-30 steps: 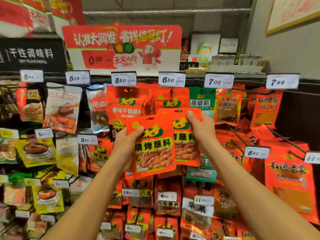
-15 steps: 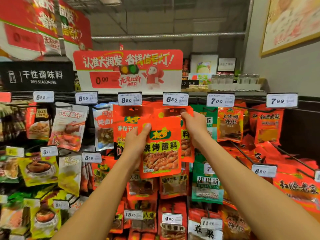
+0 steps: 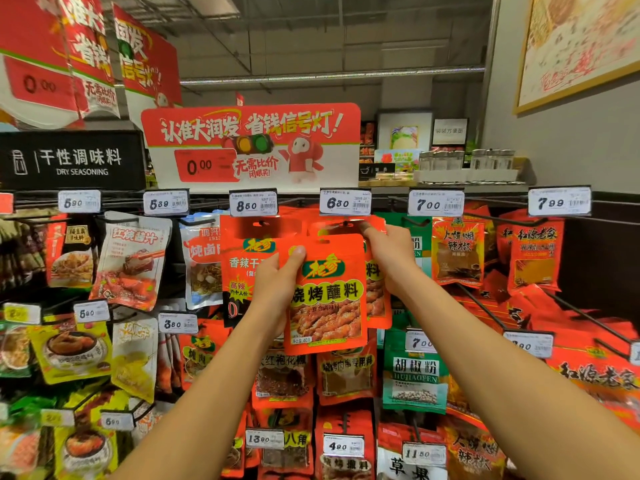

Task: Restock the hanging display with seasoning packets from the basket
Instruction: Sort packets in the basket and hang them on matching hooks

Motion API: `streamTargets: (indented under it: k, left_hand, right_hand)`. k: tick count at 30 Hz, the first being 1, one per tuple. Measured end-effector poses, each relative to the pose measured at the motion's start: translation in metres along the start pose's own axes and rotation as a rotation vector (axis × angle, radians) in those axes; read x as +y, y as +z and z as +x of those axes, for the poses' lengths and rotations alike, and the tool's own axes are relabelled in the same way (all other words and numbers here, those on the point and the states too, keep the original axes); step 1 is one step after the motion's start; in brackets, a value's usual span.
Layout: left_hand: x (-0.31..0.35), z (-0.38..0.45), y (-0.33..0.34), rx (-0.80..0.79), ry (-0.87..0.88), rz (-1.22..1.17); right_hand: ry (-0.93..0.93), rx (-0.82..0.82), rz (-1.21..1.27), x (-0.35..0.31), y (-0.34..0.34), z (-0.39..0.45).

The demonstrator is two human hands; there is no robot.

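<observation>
Orange packets are mid-hanging: the right hand (image 3: 388, 258) pinches one packet (image 3: 375, 292) at the 6.80 hook (image 3: 346, 224), the left hand (image 3: 280, 289) grips the next packet (image 3: 325, 299), still unhung.

Two bare arms reached up to a hanging display of seasoning packets. The left hand (image 3: 277, 289) gripped an orange packet (image 3: 327, 299) by its left edge, thumb on its front. The right hand (image 3: 389, 256) held a second orange packet (image 3: 377, 282) just behind the first, its fingertips at the top by the peg under the 6.80 price tag (image 3: 345, 201). A black "DRY SEASONING" sign (image 3: 71, 161) hung at upper left.
</observation>
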State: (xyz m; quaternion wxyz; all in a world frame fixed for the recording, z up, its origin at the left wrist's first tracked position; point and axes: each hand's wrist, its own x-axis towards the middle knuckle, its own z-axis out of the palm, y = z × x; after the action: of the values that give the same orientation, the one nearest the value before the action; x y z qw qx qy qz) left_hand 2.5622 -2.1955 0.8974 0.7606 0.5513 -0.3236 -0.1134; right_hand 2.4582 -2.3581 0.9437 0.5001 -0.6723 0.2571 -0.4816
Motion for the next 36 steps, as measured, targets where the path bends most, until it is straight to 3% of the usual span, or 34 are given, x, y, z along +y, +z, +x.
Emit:
streamTargets:
  k: [4,10,15,20,27,36]
  left_hand:
    - [0.001,0.002,0.007,0.035,-0.006,-0.014]
    - [0.016,0.011,0.039,0.052,-0.007,0.012]
    - [0.025,0.017,0.065,0.15,-0.071,0.041]
    - [0.025,0.022,0.072,0.241,-0.071,0.099]
    - [0.02,0.024,0.069,0.263,-0.066,0.172]
    - [-0.023,-0.013,0.055,0.216,0.122,0.695]
  right_hand:
    - [0.018,-0.042,-0.121,0.002,0.002,0.004]
    - [0.109,-0.103,0.172,0.012,-0.01,0.007]
    - [0.156,-0.14,0.266,0.012,-0.015,0.011]
    - [-0.012,-0.11,-0.017,0.017,-0.011,0.012]
    - [-0.041,-0.039,-0.14,0.016,-0.008,0.01]
    - [-0.22,-0.07,-0.293,0.043,-0.022,-0.015]
